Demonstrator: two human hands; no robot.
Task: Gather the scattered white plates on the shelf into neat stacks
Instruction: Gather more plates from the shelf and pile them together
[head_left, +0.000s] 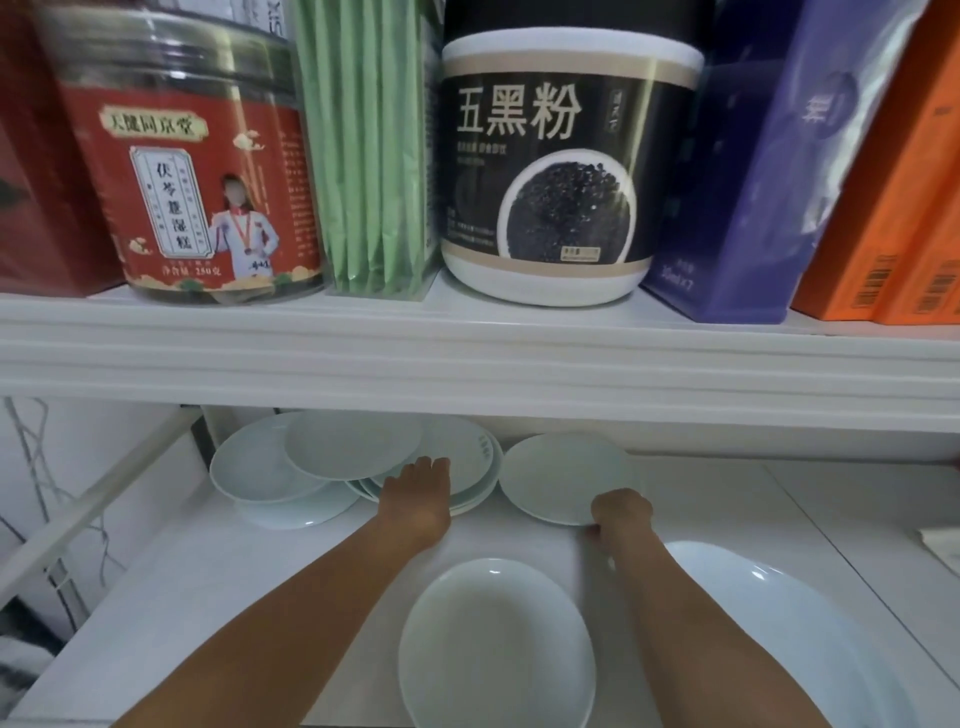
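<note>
White plates are lying scattered over the lower shelf (208, 561), both hands reaching in to gather them.
Leftmost, a loose pile (291, 467) is leaning unevenly; the left hand (418, 493) is resting flat and open on the stacked plates (467, 467) beside it, probably steadying them. Further right, the right hand (621, 514) is closing on the near rim of a single plate (561, 475), apparently to lift it across.

Soft, even light; mild overall blur, wide-angle bending at the edges.
</note>
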